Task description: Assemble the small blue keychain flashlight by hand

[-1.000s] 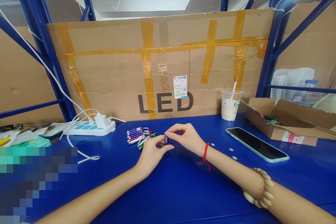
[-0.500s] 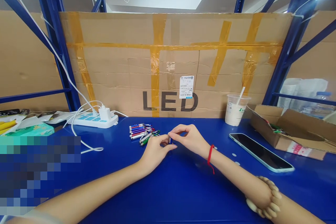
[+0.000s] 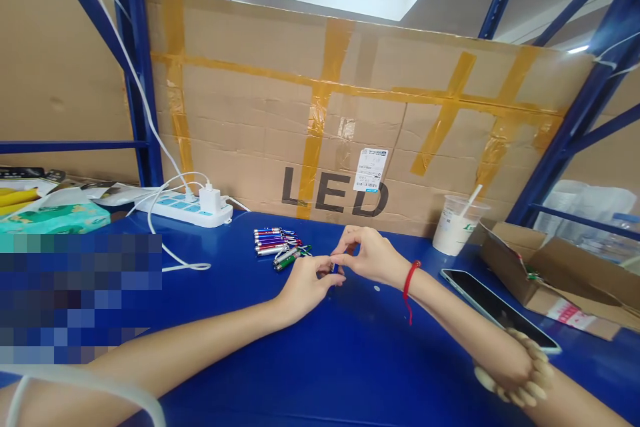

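My left hand (image 3: 309,285) is closed around a small blue metal tube (image 3: 334,269), mostly hidden by fingers. The fingertips of my right hand (image 3: 367,257) pinch the tube's upper end, touching the left fingers. A red cord bracelet circles my right wrist. Just beyond my left hand lies a pile of slim metal tubes (image 3: 273,240), blue, red, silver and green, some with small rings or clips; they look like mini flashlights. A small pale disc (image 3: 377,288) rests on the table near my right hand.
On the blue table (image 3: 320,373) stand a cup with a straw (image 3: 453,230), a phone (image 3: 495,310) and an open cardboard box (image 3: 530,273) at right. A white power strip (image 3: 193,210) with cables lies at left. A large cardboard sheet (image 3: 260,113) stands behind.
The head view has tilted, so the scene slopes down to the right. Both hands stay together on the small blue tube, with only slight finger movement.
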Available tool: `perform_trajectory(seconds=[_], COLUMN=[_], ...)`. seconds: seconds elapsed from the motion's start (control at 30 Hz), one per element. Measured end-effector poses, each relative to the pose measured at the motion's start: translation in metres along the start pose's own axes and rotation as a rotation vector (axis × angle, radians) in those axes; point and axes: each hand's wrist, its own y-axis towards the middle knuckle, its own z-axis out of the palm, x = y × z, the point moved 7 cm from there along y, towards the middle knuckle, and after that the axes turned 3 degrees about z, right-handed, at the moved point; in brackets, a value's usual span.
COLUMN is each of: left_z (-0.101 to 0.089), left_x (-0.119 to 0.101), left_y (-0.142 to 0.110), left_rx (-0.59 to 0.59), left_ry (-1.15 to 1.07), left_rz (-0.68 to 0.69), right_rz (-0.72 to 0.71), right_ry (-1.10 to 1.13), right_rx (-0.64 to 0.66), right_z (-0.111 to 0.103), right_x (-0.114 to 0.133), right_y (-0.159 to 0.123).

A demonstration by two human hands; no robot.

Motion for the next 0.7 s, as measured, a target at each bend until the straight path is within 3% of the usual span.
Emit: perform_trajectory(seconds=[0.17,0.47,0.7], left_z=[-0.003,-0.001,-0.001], left_x=[0.002,0.000,-0.006], left_y=[-0.003,0.000,0.001], left_rx=[-0.048,-0.008,0.001], left_ry=[-0.005,-0.024,0.080], left_rz=[-0.013,0.008,-0.001], right_rz=[0.024,0.123,0.053], right_ry=[0.253,0.418,0.530], right_rx=[0.057,0.230,0.250], right_z=[0.014,0.018,0.015], right_x=[-0.007,-0.019,-0.021], right_y=[0.000,0.000,-0.001])
